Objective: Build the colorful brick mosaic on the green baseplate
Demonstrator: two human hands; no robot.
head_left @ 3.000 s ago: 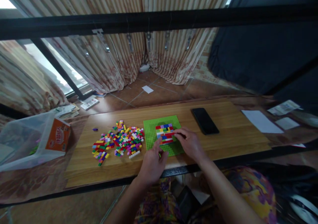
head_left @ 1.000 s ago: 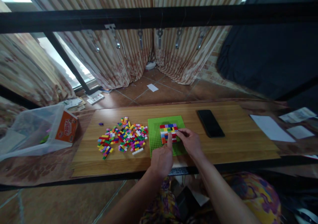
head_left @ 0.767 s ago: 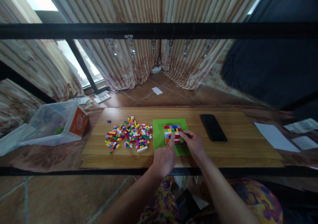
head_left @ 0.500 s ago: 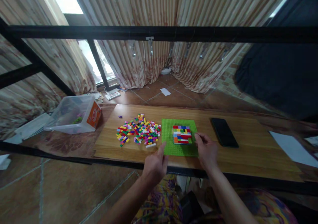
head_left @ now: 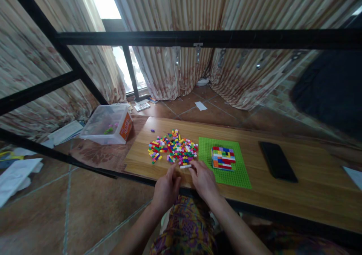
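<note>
A block of many-coloured toy building bricks (head_left: 223, 158) stands on a green baseplate (head_left: 236, 179) on the wooden table. Left of the plate lies a loose pile of small coloured bricks (head_left: 177, 147). A long white brick (head_left: 186, 166) rests at the pile's near edge. My right hand (head_left: 204, 179) has its bent fingertips at that brick's right end, and I cannot make out a grip on it. By the front edge of the table, my left hand (head_left: 166, 187) is beside the pile, thumb and forefinger apart, with nothing seen in it.
A black phone (head_left: 277, 161) lies right of the baseplate. One purple brick (head_left: 152, 130) sits alone behind the pile. Beyond the table's left end is a clear plastic box (head_left: 106, 125) with a few pieces inside. A black metal rail (head_left: 181, 38) crosses beyond the table.
My right hand has left the baseplate's right side and moved left to the white brick. My left hand has drawn back from the plate's near-left corner. The view has turned left.
</note>
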